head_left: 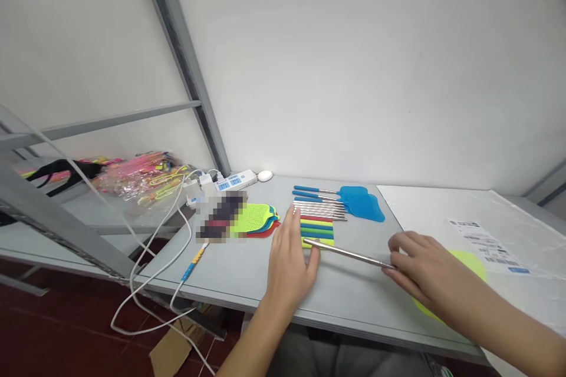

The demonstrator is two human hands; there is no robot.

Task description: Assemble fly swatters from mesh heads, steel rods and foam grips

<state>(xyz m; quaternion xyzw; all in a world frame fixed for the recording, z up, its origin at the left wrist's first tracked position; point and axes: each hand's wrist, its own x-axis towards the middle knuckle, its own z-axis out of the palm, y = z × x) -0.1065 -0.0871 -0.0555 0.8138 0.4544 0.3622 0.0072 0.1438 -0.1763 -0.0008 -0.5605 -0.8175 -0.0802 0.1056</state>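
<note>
Right hand: grasps the rod near its right end, fingertips pinched round the metal.
Left hand: released — fingers extended, thumb set apart, nothing visibly enclosed; contact with the tubes cannot be told.
Rod: between the 2 hands, apparently raised over the table; it extends leftward from the right hand, its free tip just beside the left thumb.
Rod axis: nearly crosswise, slightly oblique; the tip points left and a little away from the person.
Tubes: coloured, crosswise, almost parallel to the rod; the left hand is nearer, and the tip appears over the nearest tube — touching or apart cannot be judged.
Lime head: partly beneath the right hand and forearm; any joint with the rod is hidden.
Loose rods: side by side, just beyond the tubes.
Blue swatters: beyond the loose rods, handles left, heads right.
Stacked heads: lime, blue and red, left of the left hand.
</note>
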